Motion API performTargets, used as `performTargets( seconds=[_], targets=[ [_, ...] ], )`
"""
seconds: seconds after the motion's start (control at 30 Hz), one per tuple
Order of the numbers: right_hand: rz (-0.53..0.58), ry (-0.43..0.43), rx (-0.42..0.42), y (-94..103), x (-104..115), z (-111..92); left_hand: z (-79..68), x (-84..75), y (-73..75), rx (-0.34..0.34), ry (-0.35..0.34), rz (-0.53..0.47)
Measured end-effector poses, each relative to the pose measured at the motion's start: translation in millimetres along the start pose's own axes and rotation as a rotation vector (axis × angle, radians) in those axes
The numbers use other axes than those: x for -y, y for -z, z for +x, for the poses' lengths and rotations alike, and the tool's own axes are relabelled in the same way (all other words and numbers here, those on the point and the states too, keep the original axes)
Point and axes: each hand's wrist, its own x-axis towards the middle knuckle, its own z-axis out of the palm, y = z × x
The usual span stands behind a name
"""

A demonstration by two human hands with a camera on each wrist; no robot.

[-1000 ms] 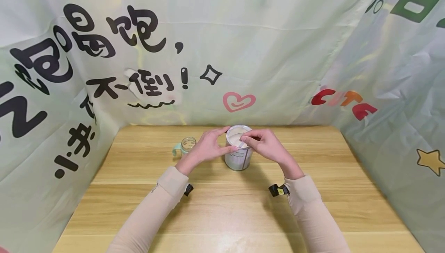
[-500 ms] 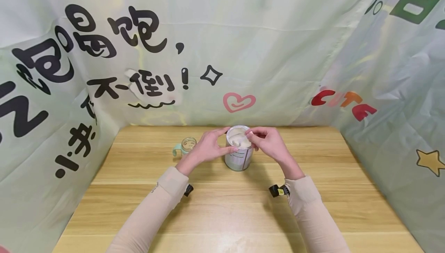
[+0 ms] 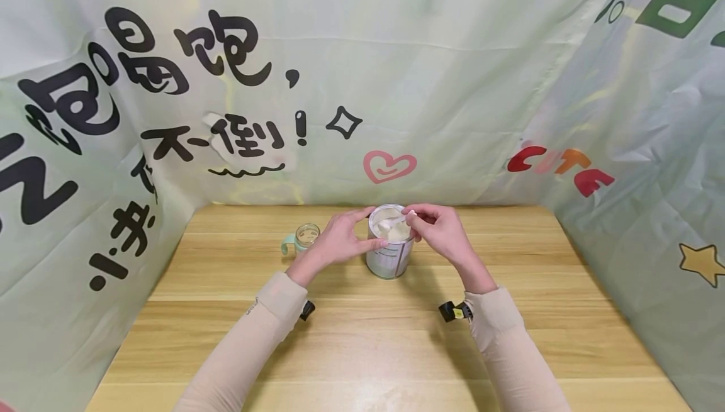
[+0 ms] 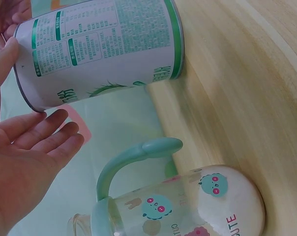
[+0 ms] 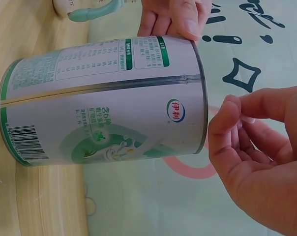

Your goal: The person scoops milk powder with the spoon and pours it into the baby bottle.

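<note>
A tall milk powder can (image 3: 388, 261), white with green print and lidless, stands upright on the table in the head view. My left hand (image 3: 340, 236) holds its top, thumb at the near side of the rim and fingers at the far left side. Pale powder (image 3: 401, 232) shows inside. My right hand (image 3: 437, 229) pinches the handle of a small white scoop (image 3: 386, 225) between thumb and index finger at the right rim. The scoop's bowl is over the powder, inside the can's mouth. The right wrist view (image 5: 256, 147) hides the scoop behind the fingers.
Left of the can, close by my left hand, stands a clear bottle (image 4: 153, 211) with a mint handle, cartoon prints and no lid. A wooden table (image 3: 362, 349) lies beneath, with a printed cloth (image 3: 453, 97) rising along its back and sides.
My right hand has risen a little and moved right, lifting the scoop's bowl out of the powder into sight. The left hand and the can have stayed in place.
</note>
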Motion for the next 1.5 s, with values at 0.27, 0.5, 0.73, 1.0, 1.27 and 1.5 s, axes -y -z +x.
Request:
performTargets(
  seconds=[0.27,0.5,0.73,1.0,1.27,1.5],
  targets=[
    [-0.025,0.030,-0.025,-1.3,4.4,-1.6,0.3,1.1,-0.1,-0.005,-0.006,0.004],
    [-0.057,0.033,-0.057,-2.3,5.1,-1.4,0.1,0.8,-0.2,-0.001,-0.004,0.004],
    [-0.099,0.067,-0.088,-2.5,6.1,-2.4,0.0,0.3,0.1,-0.005,-0.006,0.007],
    [-0.082,0.066,-0.140,-3.3,7.2,-1.7,-0.5,0.2,0.4,-0.004,-0.005,0.004],
    [0.068,0.007,-0.171,1.4,5.9,-1.4,-0.6,-1.7,0.9,0.002,0.004,0.008],
    [0.154,-0.038,-0.163,5.2,8.3,-1.8,-0.4,-2.8,1.6,0.007,0.013,0.014]
  ],
)
